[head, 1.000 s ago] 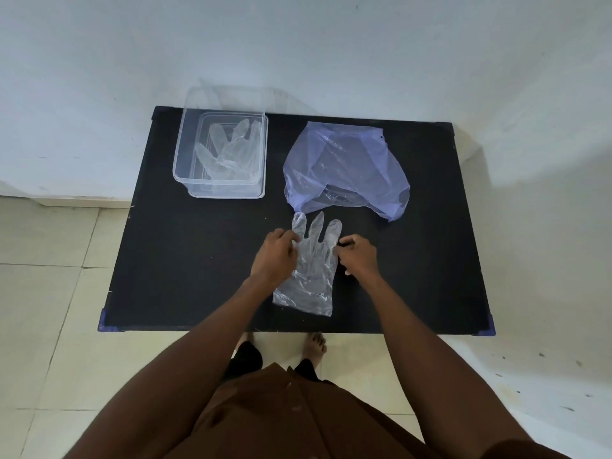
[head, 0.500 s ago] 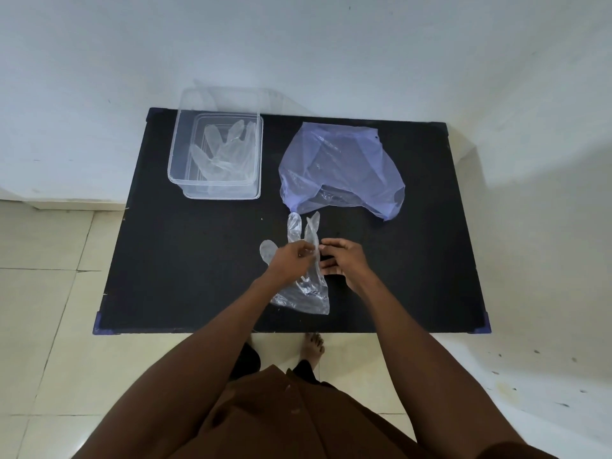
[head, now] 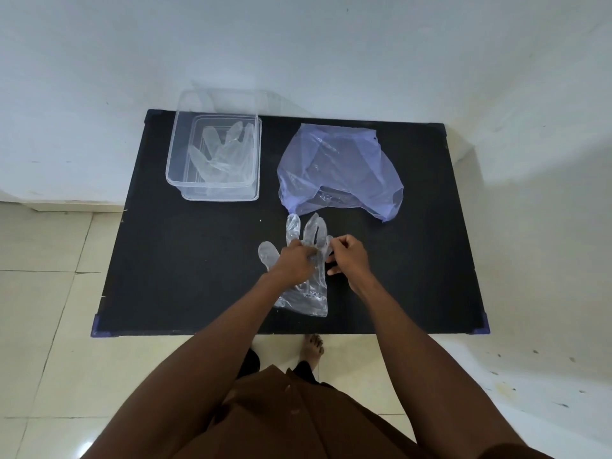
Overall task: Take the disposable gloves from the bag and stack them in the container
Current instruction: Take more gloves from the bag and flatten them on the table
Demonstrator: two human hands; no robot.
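A clear disposable glove point(head: 313, 294) lies flat on the black table point(head: 185, 260), fingers pointing away from me. My left hand point(head: 294, 263) rests on its palm area and pinches the plastic. My right hand point(head: 347, 256) pinches the glove's right edge near the little finger. Behind them lies a crumpled pale purple plastic bag point(head: 341, 167), mouth toward me. At the table's back left stands a clear plastic container point(head: 175, 167) with gloves point(head: 225, 154) laid inside it.
The table stands against a white wall at the back and near a wall on the right. Tiled floor shows to the left and in front. My bare foot point(head: 313, 349) pokes out under the table's front edge.
The glove's thumb has been spread out to the left and its fingers fanned wider. Both hands stayed on the glove, shifting their pinch toward its right side.
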